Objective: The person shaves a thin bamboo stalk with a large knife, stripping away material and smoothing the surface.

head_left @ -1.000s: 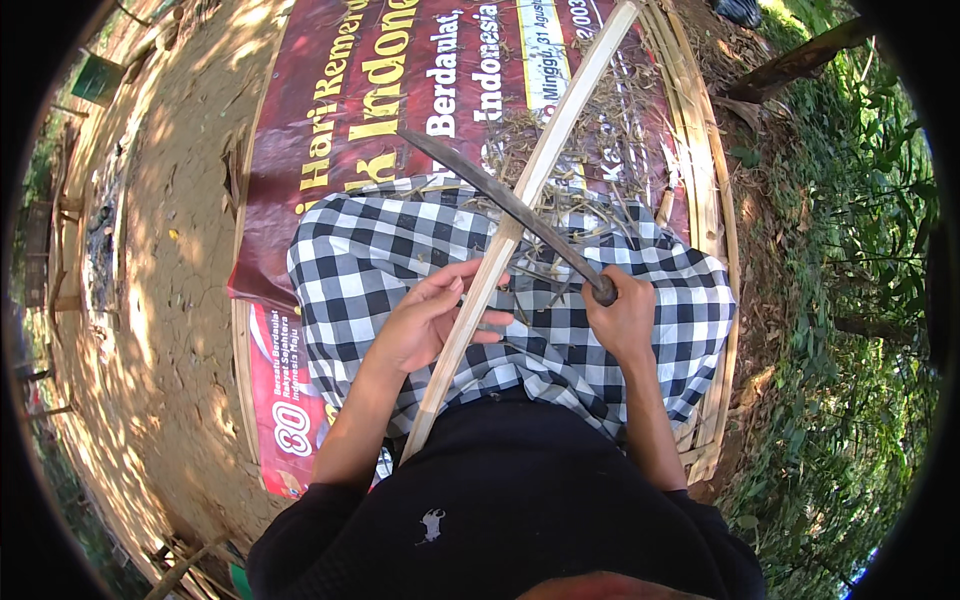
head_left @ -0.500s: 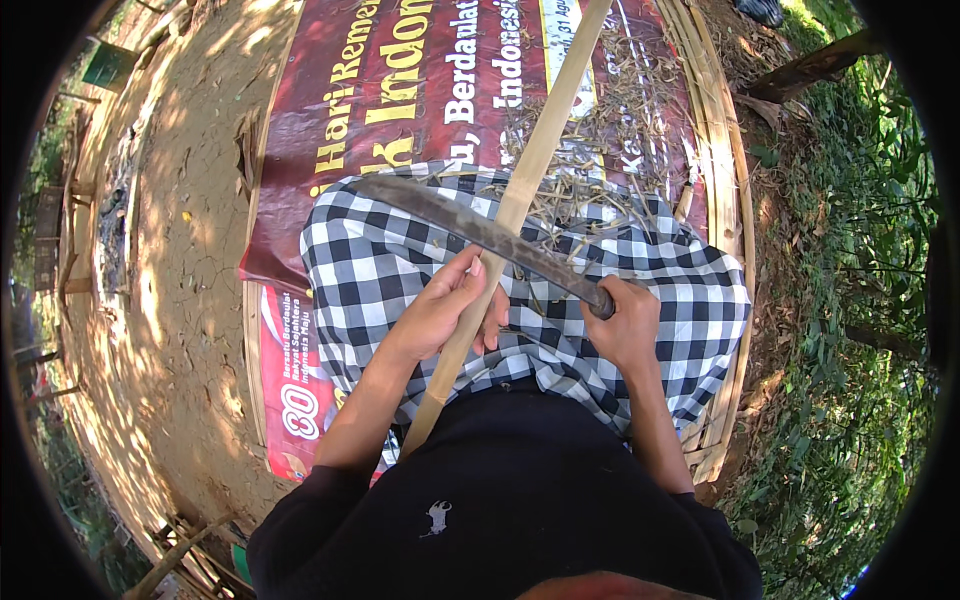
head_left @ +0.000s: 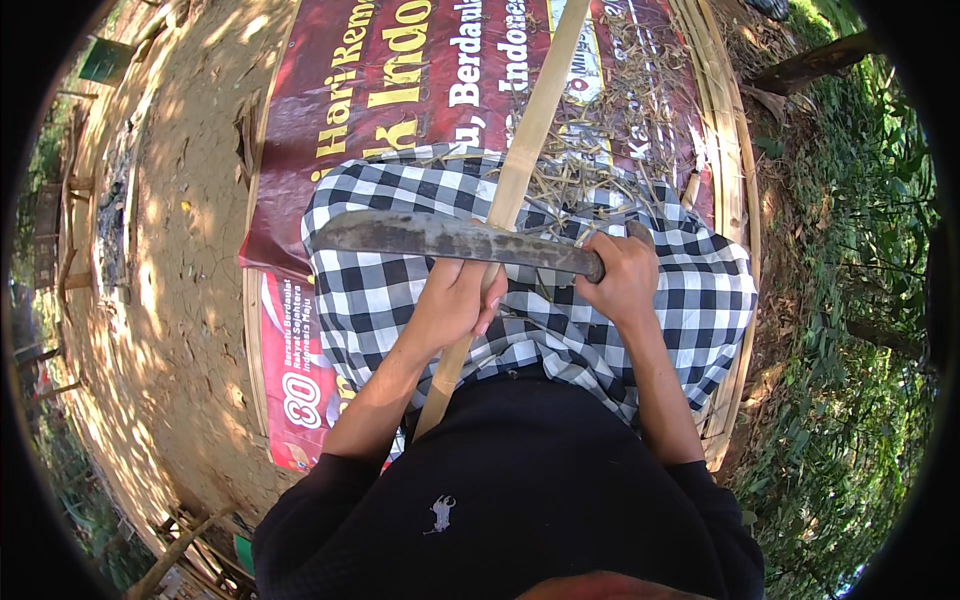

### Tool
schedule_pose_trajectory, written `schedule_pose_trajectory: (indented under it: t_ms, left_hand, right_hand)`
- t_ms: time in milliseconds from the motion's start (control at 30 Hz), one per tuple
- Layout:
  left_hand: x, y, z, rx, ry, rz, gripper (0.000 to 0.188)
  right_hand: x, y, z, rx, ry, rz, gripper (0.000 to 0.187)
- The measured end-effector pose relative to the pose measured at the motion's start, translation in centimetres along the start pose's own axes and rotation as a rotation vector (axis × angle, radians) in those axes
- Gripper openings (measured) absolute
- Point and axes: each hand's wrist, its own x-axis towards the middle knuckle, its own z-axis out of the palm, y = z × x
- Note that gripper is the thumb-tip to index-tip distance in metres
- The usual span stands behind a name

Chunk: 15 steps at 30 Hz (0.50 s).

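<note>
I see the right hand [head_left: 622,278] clamped on the handle of a machete [head_left: 450,240], its long axis nearly crosswise, tip pointing left, the blade crossing over a pale strip [head_left: 528,145]. The left hand [head_left: 447,305] is wrapped around that strip beside the blade; from here I can't quite tell whether steel and strip touch. The strip slants outward and rightward, over checkered cloth [head_left: 690,320], then a red banner [head_left: 285,225] strewn with shavings [head_left: 585,190].

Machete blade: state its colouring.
The machete blade is grey with dark patches, best in the head view.
</note>
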Motion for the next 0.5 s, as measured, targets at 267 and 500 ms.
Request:
schedule_pose_trajectory:
  t_ms: [267, 500]
  left_hand:
    - [-0.5, 0.3, 1.0, 0.038, 0.01, -0.038, 0.042]
    - [0.0, -0.5, 0.7, 0.069, -0.02, -0.113, 0.042]
  right_hand:
    - [2.0, 4.2, 0.3, 0.009, 0.105, 0.076, 0.017]
    - [0.1, 0.3, 0.5, -0.062, -0.011, -0.068, 0.025]
